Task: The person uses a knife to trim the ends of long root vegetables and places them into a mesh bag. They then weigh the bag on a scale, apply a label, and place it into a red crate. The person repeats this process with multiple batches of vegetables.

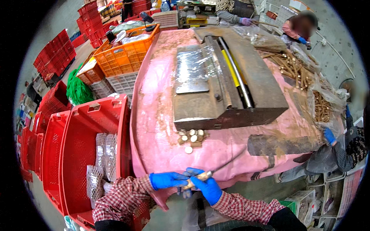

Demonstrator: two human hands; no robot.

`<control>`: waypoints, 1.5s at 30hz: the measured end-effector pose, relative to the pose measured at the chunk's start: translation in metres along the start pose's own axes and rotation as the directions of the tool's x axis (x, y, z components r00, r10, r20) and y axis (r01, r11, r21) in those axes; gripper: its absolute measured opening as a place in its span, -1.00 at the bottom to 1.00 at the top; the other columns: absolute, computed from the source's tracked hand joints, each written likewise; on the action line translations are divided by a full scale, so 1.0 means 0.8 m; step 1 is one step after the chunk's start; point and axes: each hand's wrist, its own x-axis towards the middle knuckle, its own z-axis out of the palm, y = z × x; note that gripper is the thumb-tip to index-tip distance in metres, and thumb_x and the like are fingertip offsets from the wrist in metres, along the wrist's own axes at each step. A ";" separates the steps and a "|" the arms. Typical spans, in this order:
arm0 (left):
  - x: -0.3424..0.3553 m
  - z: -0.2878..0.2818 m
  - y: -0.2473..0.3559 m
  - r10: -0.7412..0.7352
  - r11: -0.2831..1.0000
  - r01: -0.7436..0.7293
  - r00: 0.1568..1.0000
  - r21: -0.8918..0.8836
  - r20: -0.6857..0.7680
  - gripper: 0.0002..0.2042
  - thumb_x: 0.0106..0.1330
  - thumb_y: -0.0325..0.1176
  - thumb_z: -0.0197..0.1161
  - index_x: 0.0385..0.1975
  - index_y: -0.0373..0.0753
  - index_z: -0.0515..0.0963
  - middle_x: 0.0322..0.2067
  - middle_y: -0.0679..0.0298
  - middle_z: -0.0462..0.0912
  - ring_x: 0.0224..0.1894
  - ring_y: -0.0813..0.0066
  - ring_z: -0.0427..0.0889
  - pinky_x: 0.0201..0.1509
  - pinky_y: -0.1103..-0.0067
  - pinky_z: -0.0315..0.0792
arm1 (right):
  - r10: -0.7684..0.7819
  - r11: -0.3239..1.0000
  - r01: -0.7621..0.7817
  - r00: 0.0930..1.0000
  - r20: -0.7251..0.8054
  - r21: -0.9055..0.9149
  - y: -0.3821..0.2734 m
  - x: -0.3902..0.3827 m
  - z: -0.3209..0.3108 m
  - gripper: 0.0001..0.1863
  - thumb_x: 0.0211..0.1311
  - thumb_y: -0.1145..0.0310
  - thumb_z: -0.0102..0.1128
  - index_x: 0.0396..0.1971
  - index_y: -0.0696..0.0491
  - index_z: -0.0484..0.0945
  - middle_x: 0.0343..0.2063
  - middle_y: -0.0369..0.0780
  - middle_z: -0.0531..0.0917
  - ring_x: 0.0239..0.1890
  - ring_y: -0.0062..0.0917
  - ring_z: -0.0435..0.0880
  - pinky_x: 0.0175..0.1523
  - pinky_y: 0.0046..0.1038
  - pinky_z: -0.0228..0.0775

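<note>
Mottled tan is noted on the handle (203,176) of a long tool (210,174), which is held in front of the near edge of the pink sheet (227,148); a thin dark shank (228,161) is carried up and to the right from it, away from the body, so that the long axis is slanted and the free tip is set over the sheet. The handle is wrapped by the closed fingers of the right hand (206,188), the nearer of the two to the shank. The left hand (171,180) is placed at the lower-left end, fingers drawn together; whether the handle is pinched there or only touched cannot be told. Beyond the hands, a small group of cut pieces (195,144) with pale round ends is found on the sheet, left of the shank's tip and just before a dark metal machine (239,117). To the left, mesh-wrapped bundles (94,181) are contained in a red crate (79,161). At far right, brown root-like sticks (287,65) are heaped, and a co-worker's blue-gloved hand (329,135) is seen near the sheet's edge
</note>
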 end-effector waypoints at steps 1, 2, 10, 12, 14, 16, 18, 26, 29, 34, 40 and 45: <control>0.002 0.003 -0.001 -0.027 0.999 0.030 0.997 0.045 -0.068 -0.61 0.16 -0.11 -0.11 -0.16 -0.28 0.33 -0.35 0.25 0.48 -0.34 0.45 0.46 -0.28 0.58 0.33 | 0.015 0.997 -0.021 0.997 -0.082 -0.072 -0.002 0.010 0.003 -0.61 -0.02 0.45 0.04 -0.14 0.19 0.26 -0.31 -0.22 0.46 -0.31 -0.59 0.46 -0.21 -0.59 0.31; 0.002 0.005 0.000 -0.066 0.990 0.082 0.987 0.113 -0.146 -0.64 0.17 -0.13 -0.11 -0.17 -0.25 0.35 -0.34 0.26 0.48 -0.34 0.43 0.46 -0.27 0.57 0.33 | 0.000 0.990 -0.018 0.992 -0.127 -0.143 -0.008 0.015 0.004 -0.66 -0.01 0.45 0.04 -0.18 0.19 0.30 -0.34 -0.23 0.47 -0.34 -0.59 0.46 -0.22 -0.59 0.31; -0.025 -0.016 0.051 0.348 0.506 0.236 0.824 0.830 -0.446 -0.67 0.04 -0.14 0.02 -0.22 -0.15 0.39 -0.40 0.10 0.46 -0.37 0.20 0.45 -0.32 0.44 0.34 | -0.411 0.731 0.100 0.854 -0.319 -0.675 -0.117 0.002 -0.055 -0.71 0.01 0.48 0.00 -0.19 0.12 0.34 -0.60 -0.36 0.42 -0.60 -0.77 0.34 -0.49 -0.74 0.24; -0.030 -0.029 0.057 0.442 0.525 0.238 0.744 0.817 -0.501 -0.68 0.01 -0.19 0.08 -0.24 -0.17 0.39 -0.41 0.10 0.46 -0.35 0.20 0.43 -0.32 0.44 0.34 | -0.619 0.582 0.159 0.723 -0.307 -0.798 -0.144 -0.002 -0.077 -0.72 0.11 0.38 -0.14 -0.15 0.12 0.32 -0.61 -0.36 0.42 -0.60 -0.77 0.33 -0.52 -0.74 0.21; -0.031 -0.040 0.057 0.471 0.564 0.277 0.666 0.778 -0.579 -0.67 -0.02 -0.25 0.13 -0.25 -0.22 0.38 -0.40 0.12 0.45 -0.33 0.19 0.42 -0.26 0.44 0.32 | -0.731 0.609 0.315 0.579 -0.361 -0.728 -0.189 -0.006 -0.102 -0.72 0.12 0.40 -0.16 -0.16 0.14 0.31 -0.58 -0.30 0.46 -0.57 -0.69 0.39 -0.52 -0.66 0.24; -0.028 -0.048 0.052 0.540 0.554 0.265 0.607 0.789 -0.583 -0.68 -0.02 -0.26 0.13 -0.25 -0.23 0.38 -0.36 0.11 0.43 -0.29 0.19 0.40 -0.22 0.45 0.31 | -0.895 0.084 -0.044 0.436 -0.095 -0.996 -0.247 0.009 -0.125 -0.70 0.10 0.39 -0.18 -0.16 0.19 0.29 -0.33 -0.08 0.47 -0.34 -0.39 0.48 -0.29 -0.48 0.33; -0.026 -0.054 0.044 0.559 0.560 0.279 0.567 0.780 -0.604 -0.69 -0.02 -0.30 0.13 -0.25 -0.24 0.37 -0.29 0.10 0.40 -0.22 0.18 0.37 -0.17 0.47 0.29 | -0.890 -0.315 -0.245 0.411 0.196 -0.917 -0.299 0.038 -0.145 -0.65 0.08 0.34 -0.16 -0.13 0.17 0.28 -0.19 -0.04 0.40 -0.18 -0.32 0.42 -0.12 -0.41 0.25; -0.009 -0.076 0.010 0.591 0.620 0.392 0.335 0.679 -0.734 -0.60 0.00 -0.30 0.13 -0.12 -0.24 0.29 -0.11 0.05 0.28 -0.08 0.15 0.29 -0.03 0.47 0.22 | -0.809 -0.137 -0.083 0.585 0.063 -0.987 -0.349 0.140 -0.176 -0.62 -0.08 0.30 0.02 -0.19 0.07 0.36 -0.23 -0.10 0.44 -0.16 -0.27 0.37 -0.06 -0.38 0.18; 0.020 -0.073 -0.007 0.594 0.682 0.362 0.233 0.636 -0.770 -0.60 0.02 -0.33 0.11 -0.10 -0.25 0.27 -0.08 0.05 0.24 -0.04 0.17 0.26 0.01 0.48 0.19 | -0.884 -0.242 -0.010 0.414 0.216 -0.970 -0.339 0.122 -0.158 -0.67 -0.09 0.38 0.04 -0.22 0.07 0.39 -0.29 -0.13 0.47 -0.21 -0.30 0.39 -0.08 -0.40 0.20; 0.098 -0.065 -0.024 0.600 0.768 0.269 0.017 0.582 -0.800 -0.64 0.03 -0.36 0.10 -0.15 -0.28 0.28 -0.10 0.03 0.24 -0.03 0.17 0.23 0.03 0.48 0.16 | -0.877 -0.203 0.351 0.350 0.329 -0.914 -0.268 0.057 -0.120 -0.74 -0.07 0.48 0.01 -0.28 0.12 0.41 -0.33 -0.17 0.48 -0.24 -0.37 0.41 -0.11 -0.46 0.22; 0.137 -0.063 -0.019 0.566 0.810 0.285 -0.150 0.513 -0.811 -0.74 0.06 -0.42 0.00 -0.24 -0.33 0.31 -0.19 0.05 0.29 -0.12 0.17 0.28 -0.01 0.48 0.16 | -0.584 0.001 0.379 0.751 0.307 -0.925 -0.108 0.096 -0.111 -0.67 -0.06 0.40 -0.01 -0.20 0.11 0.35 -0.22 -0.11 0.42 -0.16 -0.28 0.36 -0.06 -0.39 0.19; 0.145 -0.053 -0.014 0.610 0.768 0.338 -0.126 0.544 -0.782 -0.77 0.10 -0.41 -0.06 -0.25 -0.35 0.33 -0.21 0.03 0.31 -0.14 0.17 0.28 -0.04 0.45 0.16 | -0.605 -0.004 0.256 0.769 0.206 -0.967 -0.054 0.143 -0.116 -0.60 -0.05 0.36 -0.04 -0.14 0.14 0.28 -0.19 -0.07 0.38 -0.14 -0.25 0.33 -0.03 -0.36 0.13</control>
